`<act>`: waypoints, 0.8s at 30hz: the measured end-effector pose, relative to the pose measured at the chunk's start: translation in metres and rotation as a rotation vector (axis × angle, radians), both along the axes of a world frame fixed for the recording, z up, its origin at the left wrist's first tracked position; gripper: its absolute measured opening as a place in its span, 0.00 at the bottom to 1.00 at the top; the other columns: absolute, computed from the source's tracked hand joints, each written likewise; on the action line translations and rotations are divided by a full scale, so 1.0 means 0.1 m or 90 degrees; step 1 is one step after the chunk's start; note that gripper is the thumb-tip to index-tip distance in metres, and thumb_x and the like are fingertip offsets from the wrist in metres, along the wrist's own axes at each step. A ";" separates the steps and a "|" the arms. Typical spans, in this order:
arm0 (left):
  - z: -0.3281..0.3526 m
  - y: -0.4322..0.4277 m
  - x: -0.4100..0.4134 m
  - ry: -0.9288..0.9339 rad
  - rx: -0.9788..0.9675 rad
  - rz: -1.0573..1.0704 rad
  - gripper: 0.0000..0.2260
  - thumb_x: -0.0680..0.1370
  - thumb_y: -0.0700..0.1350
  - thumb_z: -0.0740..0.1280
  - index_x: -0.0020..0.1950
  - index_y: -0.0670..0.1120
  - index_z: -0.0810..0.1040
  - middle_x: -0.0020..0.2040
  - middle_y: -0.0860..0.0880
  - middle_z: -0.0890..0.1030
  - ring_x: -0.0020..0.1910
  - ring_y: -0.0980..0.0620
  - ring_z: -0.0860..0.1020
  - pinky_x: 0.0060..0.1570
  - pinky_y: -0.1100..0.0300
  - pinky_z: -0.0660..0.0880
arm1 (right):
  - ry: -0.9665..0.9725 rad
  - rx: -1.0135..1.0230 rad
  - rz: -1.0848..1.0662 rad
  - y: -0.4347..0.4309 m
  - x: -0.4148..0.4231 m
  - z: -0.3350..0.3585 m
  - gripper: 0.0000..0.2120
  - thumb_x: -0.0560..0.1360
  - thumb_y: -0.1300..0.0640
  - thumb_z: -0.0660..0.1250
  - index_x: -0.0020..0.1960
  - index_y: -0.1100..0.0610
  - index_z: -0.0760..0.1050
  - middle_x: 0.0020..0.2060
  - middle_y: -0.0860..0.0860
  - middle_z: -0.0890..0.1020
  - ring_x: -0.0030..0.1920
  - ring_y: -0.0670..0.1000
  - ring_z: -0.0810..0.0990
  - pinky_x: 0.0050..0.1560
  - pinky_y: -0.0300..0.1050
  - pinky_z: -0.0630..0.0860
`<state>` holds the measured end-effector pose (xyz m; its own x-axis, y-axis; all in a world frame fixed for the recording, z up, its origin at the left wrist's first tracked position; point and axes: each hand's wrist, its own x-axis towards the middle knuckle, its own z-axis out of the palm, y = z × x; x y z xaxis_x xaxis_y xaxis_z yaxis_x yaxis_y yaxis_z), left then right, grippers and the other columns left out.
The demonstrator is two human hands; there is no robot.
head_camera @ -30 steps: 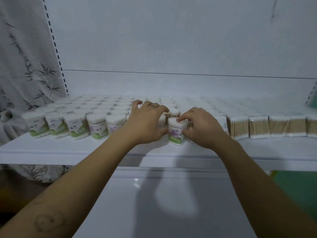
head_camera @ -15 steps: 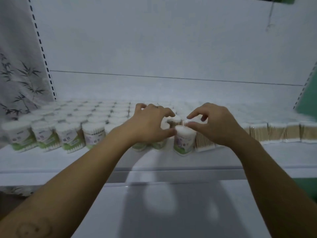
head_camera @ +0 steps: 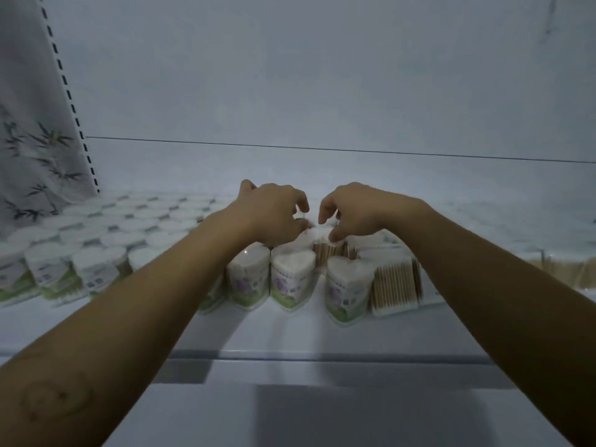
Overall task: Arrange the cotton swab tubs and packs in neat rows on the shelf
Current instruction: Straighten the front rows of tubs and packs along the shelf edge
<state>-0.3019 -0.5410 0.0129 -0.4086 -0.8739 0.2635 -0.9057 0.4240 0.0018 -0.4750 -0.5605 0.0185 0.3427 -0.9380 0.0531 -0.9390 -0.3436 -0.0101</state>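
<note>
While both hands reach over the front row, we see the main risk as a wrist or forearm clipping it.

- Left hand (head_camera: 274, 217): fingers curled just behind the heart-shaped tubs (head_camera: 292, 279). We can't tell if it grips anything, since the back of the hand hides it.
- Right hand (head_camera: 358, 214): thumb and curled fingers pinch the white top of the second-row tub (head_camera: 317, 237). That tub is packed in behind the front hearts, against its neighbours.

Failure modes we'd flag:
- A top-only pinch could pop the lid or let the tub slip, spilling swabs.
- The fit is tight, so pulling that tub up or sideways probably drags the adjacent ones and skews the row.
- The front hearts are tall and narrow. A nudge from above likely tips one forward onto the bare shelf (head_camera: 161, 324).
- The stick pack (head_camera: 395, 285) stands on edge beside the rightmost heart tub. If that tub shifts, the pack may flop.
- The round tubs (head_camera: 93, 269) sit close under the left forearm, so dropping that arm would sweep them.
</note>
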 end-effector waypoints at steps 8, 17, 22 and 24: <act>-0.10 -0.13 -0.23 0.009 0.040 0.080 0.16 0.80 0.58 0.60 0.66 0.58 0.72 0.61 0.58 0.78 0.61 0.54 0.74 0.62 0.51 0.58 | 0.108 -0.014 0.130 -0.37 0.01 -0.05 0.24 0.70 0.41 0.71 0.61 0.52 0.78 0.49 0.46 0.81 0.48 0.49 0.77 0.53 0.49 0.77; 0.02 -0.05 -0.18 0.066 0.026 0.135 0.18 0.79 0.58 0.62 0.68 0.57 0.71 0.63 0.59 0.77 0.61 0.54 0.75 0.66 0.51 0.60 | 0.036 0.018 0.203 -0.43 -0.03 0.15 0.16 0.69 0.44 0.74 0.50 0.53 0.78 0.41 0.45 0.77 0.44 0.48 0.75 0.39 0.41 0.70; 0.11 0.02 -0.19 0.233 0.014 0.082 0.19 0.77 0.58 0.66 0.66 0.56 0.72 0.60 0.57 0.79 0.61 0.56 0.76 0.64 0.50 0.71 | -0.070 0.107 0.182 -0.48 -0.12 0.49 0.15 0.70 0.48 0.75 0.48 0.58 0.80 0.44 0.52 0.82 0.43 0.50 0.82 0.40 0.43 0.79; 0.13 0.04 -0.23 0.268 0.018 0.068 0.22 0.75 0.57 0.69 0.67 0.54 0.72 0.59 0.56 0.79 0.59 0.57 0.76 0.60 0.56 0.73 | -0.104 0.119 0.151 -0.50 -0.14 0.57 0.13 0.72 0.50 0.73 0.50 0.58 0.80 0.45 0.55 0.83 0.43 0.53 0.84 0.40 0.45 0.81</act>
<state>-0.3252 -0.5375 0.0256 -0.1772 -0.9149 0.3626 -0.8624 0.3219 0.3907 -0.4889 -0.6107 0.0757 0.5537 -0.8318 -0.0398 -0.8138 -0.5304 -0.2375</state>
